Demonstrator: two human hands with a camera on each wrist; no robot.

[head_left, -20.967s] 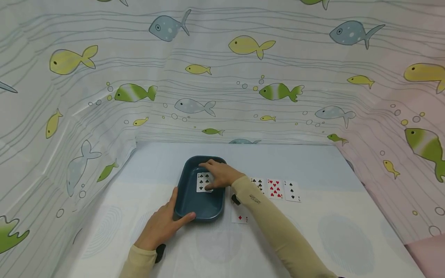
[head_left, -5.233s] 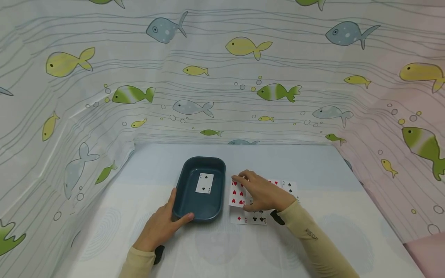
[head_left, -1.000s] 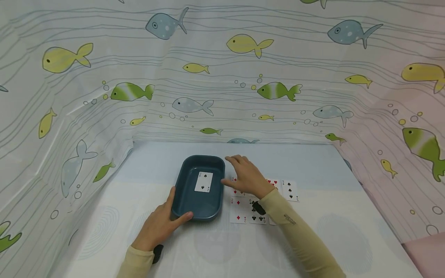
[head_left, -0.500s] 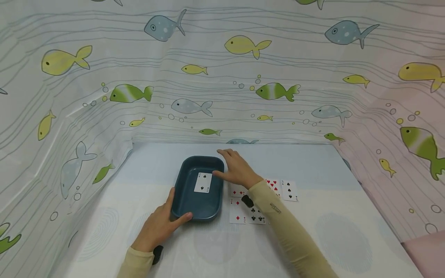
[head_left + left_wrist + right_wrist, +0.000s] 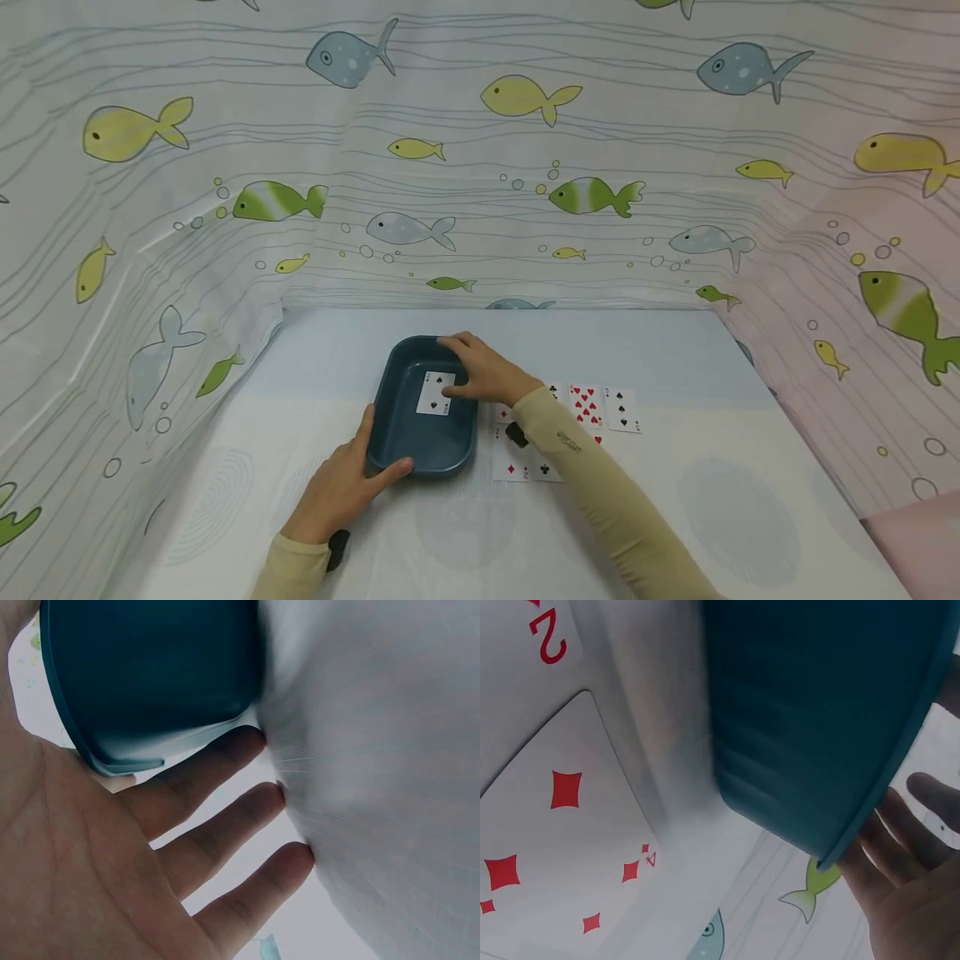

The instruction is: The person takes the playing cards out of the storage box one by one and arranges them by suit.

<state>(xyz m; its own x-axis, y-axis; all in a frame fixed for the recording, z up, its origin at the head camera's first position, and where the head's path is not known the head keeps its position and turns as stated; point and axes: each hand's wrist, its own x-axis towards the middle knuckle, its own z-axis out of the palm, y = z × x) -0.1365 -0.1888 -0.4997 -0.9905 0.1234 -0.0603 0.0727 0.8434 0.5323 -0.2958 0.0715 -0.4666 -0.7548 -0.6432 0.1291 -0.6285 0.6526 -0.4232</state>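
A dark blue tray point(image 5: 423, 457) stands on the table with a two of spades point(image 5: 431, 400) face up inside. My left hand point(image 5: 337, 492) steadies its near left corner, the thumb over the near rim and the index finger along the left side. In the left wrist view, the other fingers point(image 5: 225, 847) are spread nearly straight, their tips on the cloth. My right hand point(image 5: 491, 375) reaches over the tray's right rim. Its thumb is at the card's right edge; contact is unclear. Its fingers point(image 5: 900, 832) extend past the rim in the right wrist view, holding nothing visible.
Right of the tray, playing cards lie face up in two rows. The back row has a four of diamonds point(image 5: 566, 795), a clubs card point(image 5: 553, 390), a hearts card point(image 5: 586, 404) and a spades card point(image 5: 623, 410). A two of diamonds point(image 5: 510, 457) starts the front row, partly covered by my forearm.
My right hand has swung left from above the cards to over the tray. The six of hearts it held several seconds ago is no longer in it. My left hand has stayed put.
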